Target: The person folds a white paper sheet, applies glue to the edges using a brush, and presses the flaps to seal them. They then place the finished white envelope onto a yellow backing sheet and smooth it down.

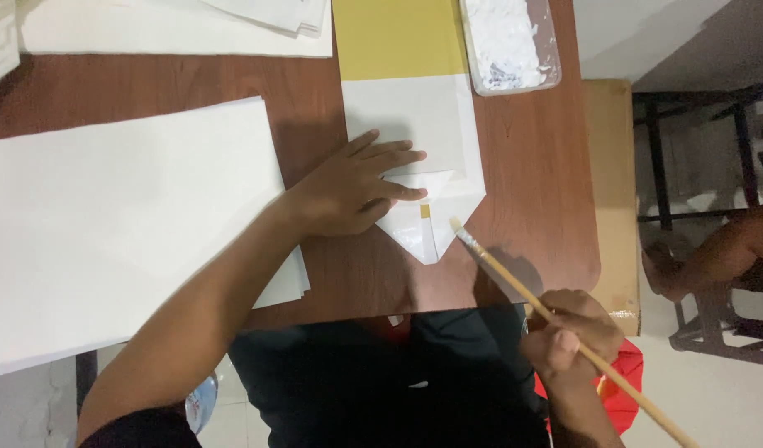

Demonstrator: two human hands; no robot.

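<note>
Right hand: lower right of the frame, nearest the camera; fingers curled shut round a thin wooden brush; the handle runs on past the hand toward the bottom right corner

Brush tip: bristles white with paste, pointing up and left; it sits just right of the folded paper's lower point, over bare table; whether it touches the paper I cannot tell

Folded paper: centre of the frame, on the brown table; white, with a pointed lower end whose flaps are folded in; a small yellow strip shows between the flaps; it lies between the two hands, up and left of the right hand

Left hand: centre of the frame; open and flat, palm down, fingers spread and pointing right; fingertips press on the folded flaps; it grips nothing; the forearm crosses the frame from the lower left

Large white sheets: left half of the frame, a stack lying beside the left forearm and partly under it; well apart from the brush

Yellow sheet: top centre, touching the upper edge of the folded paper

Paste tray: top, right of the yellow sheet; clear, oblong, holding white paste; well apart from both hands

More white paper: upper left, along the far edge of the table

Another person: right edge, a bare limb among dark furniture legs, off the table
</note>
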